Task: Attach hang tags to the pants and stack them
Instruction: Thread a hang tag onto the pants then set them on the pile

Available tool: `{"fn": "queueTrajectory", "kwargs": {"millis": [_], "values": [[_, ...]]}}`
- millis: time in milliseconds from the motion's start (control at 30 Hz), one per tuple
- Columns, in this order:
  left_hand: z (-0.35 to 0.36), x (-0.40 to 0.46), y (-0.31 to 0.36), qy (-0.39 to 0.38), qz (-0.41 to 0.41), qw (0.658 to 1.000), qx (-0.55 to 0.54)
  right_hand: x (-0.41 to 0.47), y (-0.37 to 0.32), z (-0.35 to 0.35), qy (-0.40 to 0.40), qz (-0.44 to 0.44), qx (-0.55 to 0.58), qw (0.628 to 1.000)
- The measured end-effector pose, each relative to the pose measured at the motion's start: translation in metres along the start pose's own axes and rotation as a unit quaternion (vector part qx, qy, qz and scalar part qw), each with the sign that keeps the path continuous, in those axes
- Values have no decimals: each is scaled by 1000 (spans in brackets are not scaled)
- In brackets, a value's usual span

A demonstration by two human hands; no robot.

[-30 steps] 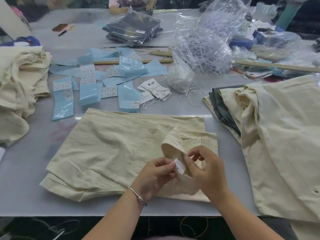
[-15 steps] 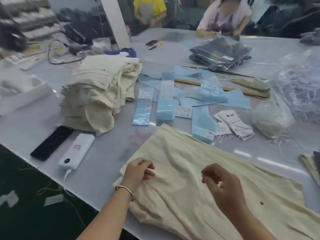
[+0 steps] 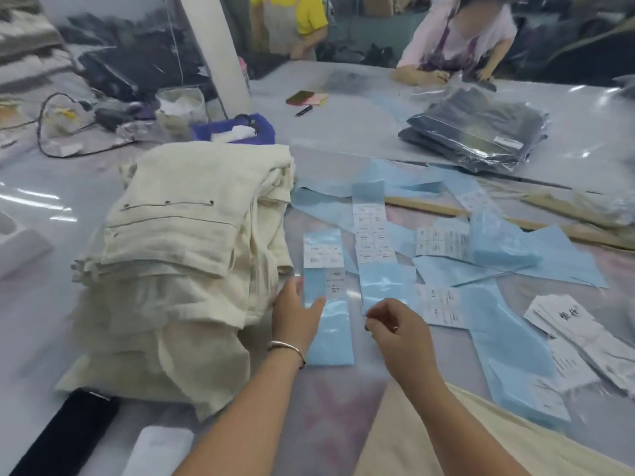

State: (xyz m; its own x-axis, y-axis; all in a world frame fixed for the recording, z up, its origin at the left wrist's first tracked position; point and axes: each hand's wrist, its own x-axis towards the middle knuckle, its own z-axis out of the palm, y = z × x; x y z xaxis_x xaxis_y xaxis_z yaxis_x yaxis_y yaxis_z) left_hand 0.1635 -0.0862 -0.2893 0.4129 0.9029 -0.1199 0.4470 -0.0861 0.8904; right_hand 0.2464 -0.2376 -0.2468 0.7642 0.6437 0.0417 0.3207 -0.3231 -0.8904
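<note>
A tall stack of folded cream pants (image 3: 178,255) stands on the table at the left. Another pair of cream pants (image 3: 457,438) lies flat at the bottom right, under my right forearm. My left hand (image 3: 297,312) reaches out with straight fingers over a blue sticker strip (image 3: 326,300), beside the stack. My right hand (image 3: 398,329) hovers above the table with fingers loosely curled and holds nothing that I can see. White hang tags (image 3: 580,334) lie fanned at the right edge. More blue label strips (image 3: 372,249) are spread across the middle.
A black phone (image 3: 65,434) and a white power bank (image 3: 158,451) lie at the near left edge. Bagged dark garments (image 3: 477,132) sit at the back right, a purple bin (image 3: 237,128) behind the stack. Two people work at the far side. A wooden ruler (image 3: 515,221) crosses the labels.
My hands have let go of the pants and tag and moved up toward the blue sticker strips. The view has swung left, bringing the cream stack close.
</note>
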Motion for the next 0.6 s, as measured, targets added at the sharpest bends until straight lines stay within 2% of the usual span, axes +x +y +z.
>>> {"fn": "queueTrajectory", "kwargs": {"millis": [67, 167, 267, 367, 467, 600], "values": [[12, 26, 4, -9, 7, 1000, 20, 21, 5, 20, -13, 30, -6, 999], [21, 49, 5, 30, 3, 997, 68, 53, 10, 45, -41, 69, -19, 997], [23, 61, 4, 27, -4, 998, 59, 82, 11, 63, -52, 101, -37, 993], [20, 67, 2, -27, -4, 998, -64, 102, 11, 73, -47, 140, -45, 988], [13, 69, 1, -69, 1, 981, -182, 110, 10, 74, 5, 141, -48, 989], [10, 65, -2, -67, -1, 969, -239, 106, 6, 68, 61, 122, 40, 990]]}}
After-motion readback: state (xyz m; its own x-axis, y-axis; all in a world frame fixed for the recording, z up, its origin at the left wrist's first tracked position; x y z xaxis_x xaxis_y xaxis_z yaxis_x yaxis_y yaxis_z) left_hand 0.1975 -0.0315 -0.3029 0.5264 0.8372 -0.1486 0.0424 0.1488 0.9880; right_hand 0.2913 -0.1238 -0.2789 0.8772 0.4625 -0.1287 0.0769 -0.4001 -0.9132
